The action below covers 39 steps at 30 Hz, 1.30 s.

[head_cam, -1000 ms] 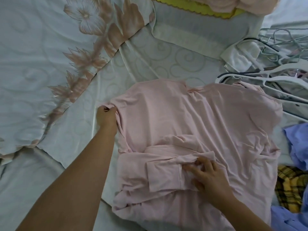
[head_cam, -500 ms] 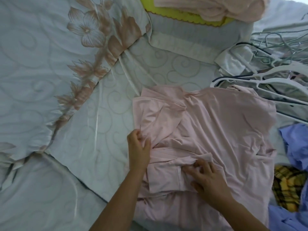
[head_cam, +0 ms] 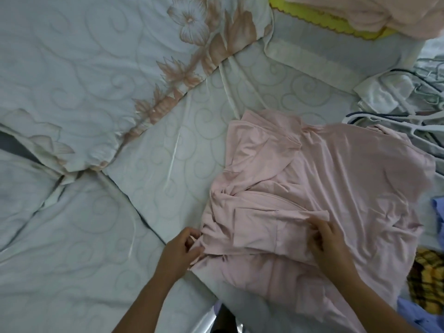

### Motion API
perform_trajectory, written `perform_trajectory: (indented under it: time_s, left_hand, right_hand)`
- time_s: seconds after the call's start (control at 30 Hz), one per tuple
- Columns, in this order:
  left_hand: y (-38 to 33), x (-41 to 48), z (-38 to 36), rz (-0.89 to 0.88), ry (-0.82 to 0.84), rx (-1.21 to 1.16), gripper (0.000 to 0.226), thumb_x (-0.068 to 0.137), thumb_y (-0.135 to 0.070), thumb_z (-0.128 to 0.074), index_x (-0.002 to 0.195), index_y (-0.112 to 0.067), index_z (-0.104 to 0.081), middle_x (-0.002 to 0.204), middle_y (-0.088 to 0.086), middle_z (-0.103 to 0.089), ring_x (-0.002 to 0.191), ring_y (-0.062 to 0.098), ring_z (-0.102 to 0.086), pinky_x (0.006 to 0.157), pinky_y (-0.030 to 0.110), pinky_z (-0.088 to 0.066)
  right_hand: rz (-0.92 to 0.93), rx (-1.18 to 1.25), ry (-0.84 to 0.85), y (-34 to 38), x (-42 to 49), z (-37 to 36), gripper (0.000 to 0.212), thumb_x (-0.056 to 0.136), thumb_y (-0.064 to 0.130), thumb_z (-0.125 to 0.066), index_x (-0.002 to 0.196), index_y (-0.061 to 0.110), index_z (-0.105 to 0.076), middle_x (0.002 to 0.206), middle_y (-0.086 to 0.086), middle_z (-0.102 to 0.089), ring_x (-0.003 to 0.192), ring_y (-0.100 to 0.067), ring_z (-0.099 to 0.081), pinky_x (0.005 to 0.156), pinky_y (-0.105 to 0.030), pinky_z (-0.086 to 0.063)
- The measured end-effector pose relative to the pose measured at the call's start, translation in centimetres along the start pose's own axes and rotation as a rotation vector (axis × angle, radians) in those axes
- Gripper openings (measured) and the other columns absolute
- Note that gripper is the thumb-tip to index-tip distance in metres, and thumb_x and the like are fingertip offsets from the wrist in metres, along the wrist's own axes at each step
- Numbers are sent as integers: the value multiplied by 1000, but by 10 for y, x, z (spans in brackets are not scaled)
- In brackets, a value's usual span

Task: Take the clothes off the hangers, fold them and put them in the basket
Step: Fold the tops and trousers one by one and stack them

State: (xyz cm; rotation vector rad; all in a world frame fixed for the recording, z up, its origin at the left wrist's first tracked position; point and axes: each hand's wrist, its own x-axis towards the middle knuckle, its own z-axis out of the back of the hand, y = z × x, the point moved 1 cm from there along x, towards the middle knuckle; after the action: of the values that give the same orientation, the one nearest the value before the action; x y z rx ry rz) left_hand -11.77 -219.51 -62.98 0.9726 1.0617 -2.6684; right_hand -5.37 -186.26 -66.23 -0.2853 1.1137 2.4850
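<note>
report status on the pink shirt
Left hand pinches edge of pink shirt. Right hand grips its sleeve. Shirt part folded on bed. Hangers beside it, right.

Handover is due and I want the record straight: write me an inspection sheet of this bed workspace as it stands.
Surface: pale swirl-patterned bedsheet, wrinkled.
Job's things: pink garment lies partly folded on the sheet, one sleeve laid across it; hangers are heaped at the right edge; yellow-rimmed container at the top, probably the basket, holds pink clothes.
Clutter: yellow plaid cloth and blue cloth at the right edge.
Grippers: left hand pinches the garment's left edge; right hand pinches the sleeve fold with its fingers.
Cables: nothing seen.
Surroundings: floral quilt at upper left.
</note>
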Motion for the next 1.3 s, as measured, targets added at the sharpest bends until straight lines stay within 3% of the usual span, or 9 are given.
perform_trajectory:
  time_s: [0.17,0.37,0.5,0.7,0.8,0.97,1.07,1.23,1.3]
  left_hand:
    - [42,-31,12,10,-193,218,22,84,-26,-63,78,-38,-46,70,-7,-53,64,7,-51,57,13,-35]
    - [64,-28,3,92,-73,368,12,90,-22,-57,101,-27,-53,95,-1,-56,85,16,-56,69,23,-40]
    - [12,-8,-2,-93,-246,360,20,85,-8,-51,102,-7,-62,100,4,-56,81,22,-59,64,29,-42]
    - [-109,58,-17,-367,-226,204,11,90,-12,-55,98,-6,-59,96,5,-57,81,20,-53,72,33,-45]
    - [-161,100,-35,-388,-162,262,21,92,-21,-54,106,-7,-56,107,9,-55,94,25,-54,79,38,-44]
    - [-197,148,-74,-296,-33,549,45,91,-35,-55,123,-8,-42,125,10,-45,112,28,-52,84,38,-42]
    - [-193,162,-81,-265,-73,626,29,93,-26,-50,118,-10,-48,119,10,-50,108,28,-55,80,36,-40]
    - [-196,168,-70,-330,-248,70,9,90,-10,-53,95,-4,-58,94,10,-63,88,25,-57,70,24,-40]
    - [-204,161,-70,-346,-136,-189,14,91,-7,-55,104,-3,-55,100,7,-60,94,20,-56,78,20,-43]
  right_hand:
    - [81,-225,106,8,-13,-5,48,73,-6,-65,118,8,-62,111,-16,-53,98,-32,-52,81,-36,-46]
    - [136,-348,45,8,-25,-11,60,51,-9,-78,108,10,-68,94,-16,-60,79,-42,-57,61,-44,-53]
    - [60,-202,44,6,-19,-10,52,68,-10,-67,116,10,-65,104,-15,-55,93,-38,-54,78,-40,-49]
    - [-12,-108,137,10,-14,-4,50,78,-3,-61,123,19,-58,107,1,-41,99,-18,-45,92,-34,-45]
    - [-16,-119,167,10,-13,-6,54,76,-2,-61,125,20,-56,106,0,-40,97,-14,-38,91,-26,-38]
    - [22,-84,90,2,-11,-15,56,62,3,-56,115,18,-63,93,0,-44,84,-20,-45,81,-37,-47]
    - [6,-58,86,-3,-9,-20,58,57,8,-52,113,19,-64,91,2,-44,81,-25,-52,78,-36,-48]
    - [26,-90,46,-6,-8,-21,53,65,7,-59,116,21,-61,98,0,-45,90,-28,-53,86,-38,-47]
    - [-6,-95,79,-4,-8,-21,54,71,5,-61,122,22,-58,107,-5,-48,99,-28,-49,92,-34,-42]
